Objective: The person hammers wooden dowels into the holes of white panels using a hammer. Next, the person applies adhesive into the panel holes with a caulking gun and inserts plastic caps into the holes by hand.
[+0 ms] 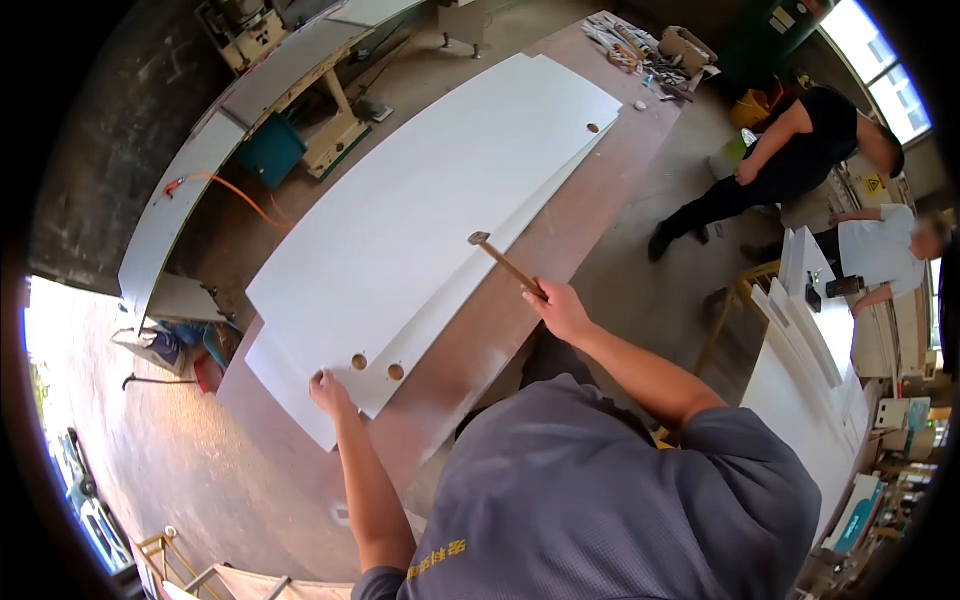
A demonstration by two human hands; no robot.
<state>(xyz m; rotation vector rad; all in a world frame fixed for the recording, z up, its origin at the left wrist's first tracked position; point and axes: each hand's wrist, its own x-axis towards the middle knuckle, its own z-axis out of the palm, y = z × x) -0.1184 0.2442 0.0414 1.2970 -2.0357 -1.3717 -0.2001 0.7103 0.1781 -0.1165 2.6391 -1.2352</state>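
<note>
Grey shirt; right grip clasping hammer; left grip touching white, holed panels (hold unclear).

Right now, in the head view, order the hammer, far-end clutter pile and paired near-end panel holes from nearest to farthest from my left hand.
1. Panel holes, just right of your left hand.
2. Hammer, farther right, in your right hand.
3. Clutter pile, far end of table.

we wear a dark grey shirt of finely textured cloth, its short right sleeve wide and creased, with yellow lettering at near left. our left hand and right hand are bare.
</note>
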